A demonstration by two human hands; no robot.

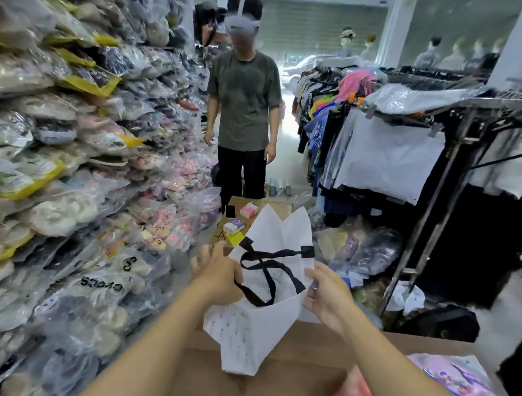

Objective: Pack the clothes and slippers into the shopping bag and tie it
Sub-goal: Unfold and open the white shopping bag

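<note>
A white shopping bag with black strap handles hangs in the air above a brown cardboard surface. My left hand grips the bag's left rim and one black handle. My right hand holds the right rim, spreading the mouth apart. The inside of the bag is hidden. At the lower right lie a pink bagged item and a clear packet with pale purple printed cloth.
A wall of bagged slippers fills the left. A person stands ahead behind a cardboard box carrying a phone and small packs. Clothes racks and heaped bags crowd the right.
</note>
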